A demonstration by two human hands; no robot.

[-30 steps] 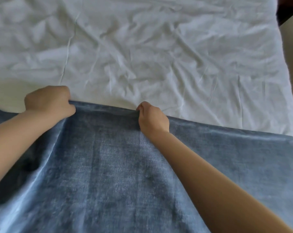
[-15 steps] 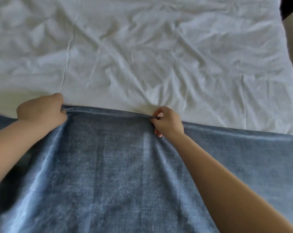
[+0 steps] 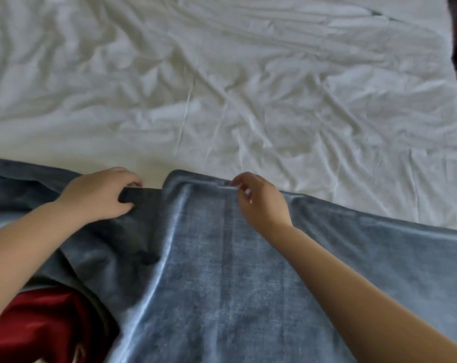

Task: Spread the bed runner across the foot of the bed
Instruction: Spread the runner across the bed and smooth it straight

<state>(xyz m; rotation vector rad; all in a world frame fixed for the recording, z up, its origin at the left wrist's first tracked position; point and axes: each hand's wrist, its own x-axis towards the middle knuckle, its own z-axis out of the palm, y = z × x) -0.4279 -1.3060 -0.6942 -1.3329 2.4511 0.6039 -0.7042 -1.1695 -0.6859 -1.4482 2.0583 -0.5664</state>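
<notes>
While the left hand (image 3: 98, 195) curls round the far edge of the bed runner (image 3: 222, 279), the right hand (image 3: 261, 203) pinches that same hem just beside a raised ridge. The blue runner lies across the near end of the white-sheeted bed (image 3: 248, 87), bunched under the left hand; smoothing remains, I reckon. No containers in sight.

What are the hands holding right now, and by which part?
Both hold the blue bed runner by its far edge: the left hand grips it, the right hand pinches it.
</notes>
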